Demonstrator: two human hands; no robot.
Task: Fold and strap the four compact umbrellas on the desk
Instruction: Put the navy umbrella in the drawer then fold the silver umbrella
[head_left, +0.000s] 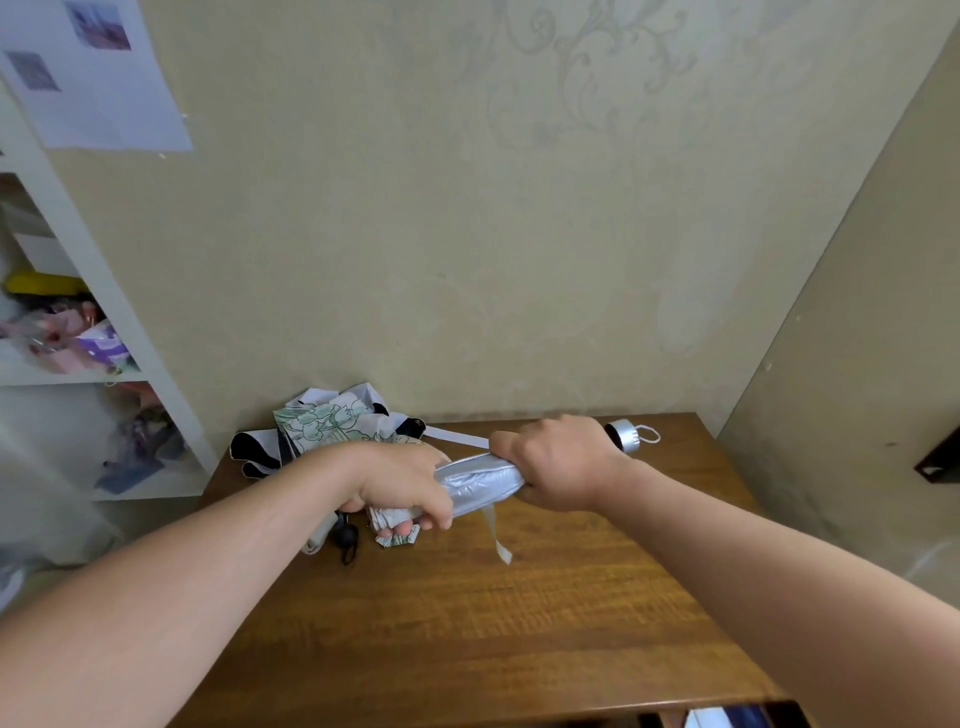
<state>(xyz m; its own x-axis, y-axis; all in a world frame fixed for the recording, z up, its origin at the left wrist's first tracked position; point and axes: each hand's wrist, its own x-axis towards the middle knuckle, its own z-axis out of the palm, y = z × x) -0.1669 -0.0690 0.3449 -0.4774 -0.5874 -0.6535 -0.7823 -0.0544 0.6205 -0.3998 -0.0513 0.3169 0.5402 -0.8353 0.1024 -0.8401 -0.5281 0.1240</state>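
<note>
I hold a silver compact umbrella (480, 483) level above the wooden desk (519, 613). My left hand (402, 480) grips its left end, fingers curled round the bunched fabric. My right hand (558, 462) grips the right part near the silver handle (626, 439), which has a white wrist loop. The umbrella's strap (496, 535) hangs loose below the canopy. Behind my left arm lies a floral umbrella with black lining (332, 426), unfolded, in a heap at the desk's back left. A black handle (345, 538) and a beige handle (319, 535) show under my left wrist.
A white strap or rib (460, 439) lies on the desk behind the silver umbrella. A white shelf unit (78, 332) with clutter stands to the left. Walls close in behind and on the right. The desk's front half is bare wood.
</note>
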